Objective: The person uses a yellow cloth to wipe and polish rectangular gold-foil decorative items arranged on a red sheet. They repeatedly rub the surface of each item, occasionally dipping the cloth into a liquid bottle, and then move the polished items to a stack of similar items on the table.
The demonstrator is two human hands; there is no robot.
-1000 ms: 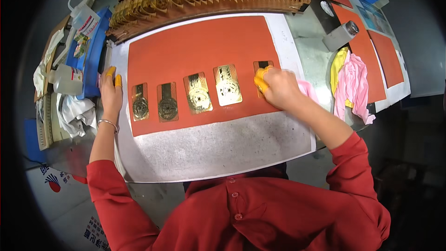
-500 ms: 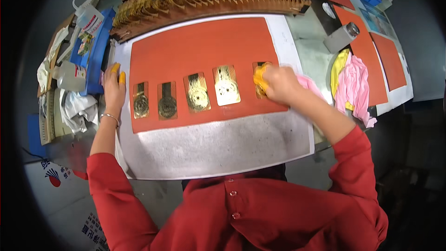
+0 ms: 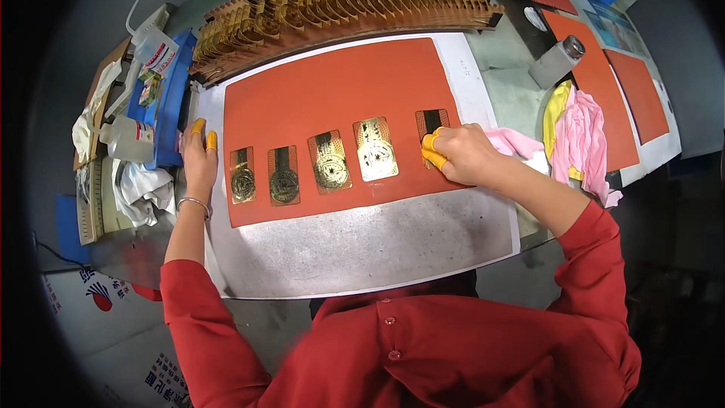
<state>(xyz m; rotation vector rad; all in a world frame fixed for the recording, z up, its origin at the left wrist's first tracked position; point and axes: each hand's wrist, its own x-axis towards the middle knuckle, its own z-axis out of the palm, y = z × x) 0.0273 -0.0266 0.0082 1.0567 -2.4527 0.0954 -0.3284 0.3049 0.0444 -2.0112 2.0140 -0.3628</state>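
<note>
Several thin gold plates with dark round designs lie in a slanting row on an orange-red mat [image 3: 325, 87]. Over the lower part of the rightmost plate [image 3: 433, 119] is my right hand [image 3: 464, 155], its fingers curled together and the fingertips in yellow finger cots. Whatever those fingers may pinch is hidden. The brightest plate [image 3: 375, 149] lies just left of that hand. Behind my right wrist a pink cloth [image 3: 517, 142] shows partly. My left hand [image 3: 198, 162], also with yellow finger cots, rests at the mat's left side with its fingers stretched out, holding nothing visible.
A rack of gold curved pieces [image 3: 340, 7] spans the far side. At left stand a blue tray [image 3: 175, 98] and bottles, one a squeeze bottle [image 3: 132, 140], above a white cloth [image 3: 145, 189]. At right are a grey bottle [image 3: 557, 62] and pink and yellow cloths [image 3: 581, 136].
My right hand has moved slightly down the rightmost plate, uncovering more of its top. The whole view has shifted a little. My left hand stays by the mat's left side.
</note>
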